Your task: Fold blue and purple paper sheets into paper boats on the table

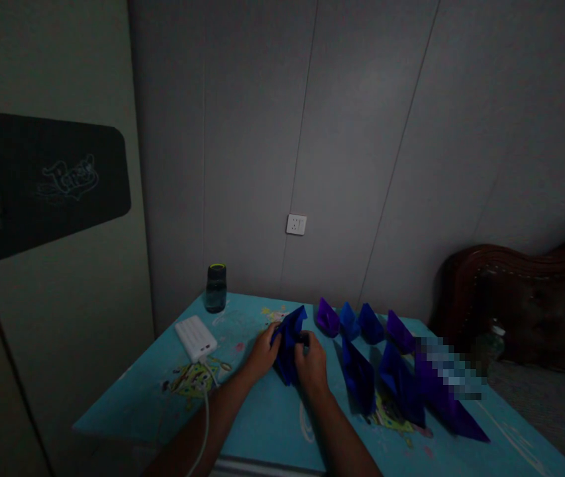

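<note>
Our forearms reach forward over the near edge of the blue table [272, 424], converging at its middle. Our left hand [262, 354] and right hand [312, 363] close their fingers on a folded blue paper [289, 344], one on each side, holding it upright on the tabletop. Right of it stand finished paper boats [361, 371] in two rows. Left lies a power bank [195, 338]; beyond it, a bottle [216, 288] by the wall.
</note>
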`<state>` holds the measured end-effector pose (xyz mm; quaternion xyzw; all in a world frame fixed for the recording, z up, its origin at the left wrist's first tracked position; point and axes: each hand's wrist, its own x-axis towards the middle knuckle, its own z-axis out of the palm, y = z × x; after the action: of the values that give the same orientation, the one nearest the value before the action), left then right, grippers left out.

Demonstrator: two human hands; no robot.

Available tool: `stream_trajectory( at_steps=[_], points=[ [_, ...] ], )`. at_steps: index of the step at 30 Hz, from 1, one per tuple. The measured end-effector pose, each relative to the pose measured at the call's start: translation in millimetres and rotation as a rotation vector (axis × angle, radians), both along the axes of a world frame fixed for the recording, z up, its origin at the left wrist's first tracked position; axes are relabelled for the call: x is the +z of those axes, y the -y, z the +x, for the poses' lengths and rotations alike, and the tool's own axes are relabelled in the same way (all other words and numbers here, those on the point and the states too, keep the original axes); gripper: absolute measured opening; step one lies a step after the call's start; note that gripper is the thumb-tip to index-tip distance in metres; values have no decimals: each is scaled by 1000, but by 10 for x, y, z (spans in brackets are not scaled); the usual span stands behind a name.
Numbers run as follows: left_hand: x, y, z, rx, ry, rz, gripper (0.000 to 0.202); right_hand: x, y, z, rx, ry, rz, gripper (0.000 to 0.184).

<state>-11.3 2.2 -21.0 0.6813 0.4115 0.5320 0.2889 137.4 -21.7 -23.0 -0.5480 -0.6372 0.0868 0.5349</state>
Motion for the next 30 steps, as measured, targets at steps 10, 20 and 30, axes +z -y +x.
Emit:
stream_trajectory(
  at_steps=[10, 20, 30],
  points=[
    [104, -61, -81, -21, 282, -218, 37, 4, -112, 199, 344, -701, -277, 33],
    [151, 119, -16, -403, 738, -584, 49, 37, -35, 116, 524, -873, -360, 43],
    [143, 189, 38, -404, 635, -582, 39, -64, -83, 16, 426, -664, -287, 43]
  ],
)
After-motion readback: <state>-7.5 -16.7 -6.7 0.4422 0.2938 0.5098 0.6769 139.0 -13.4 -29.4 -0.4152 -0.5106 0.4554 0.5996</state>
